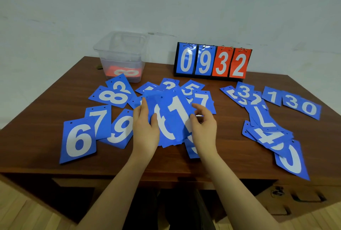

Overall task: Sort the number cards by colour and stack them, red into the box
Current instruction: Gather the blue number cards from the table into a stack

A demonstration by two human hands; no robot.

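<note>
Blue number cards lie scattered over the brown table. A fanned stack of blue cards, with a 1 on top, is lifted above the table's middle. My left hand grips its left edge, thumb over the front. My right hand pinches its right edge. At the back left stands a clear plastic box with red cards lying in its bottom, an 8 uppermost. Loose blue cards include a 6, a 7, a 9 and an 8.
A flip scoreboard reading 0 9 3 2, two blue and two red panels, stands at the back by the wall. A line of overlapping blue cards covers the right side up to the front edge. The table's front edge is just under my forearms.
</note>
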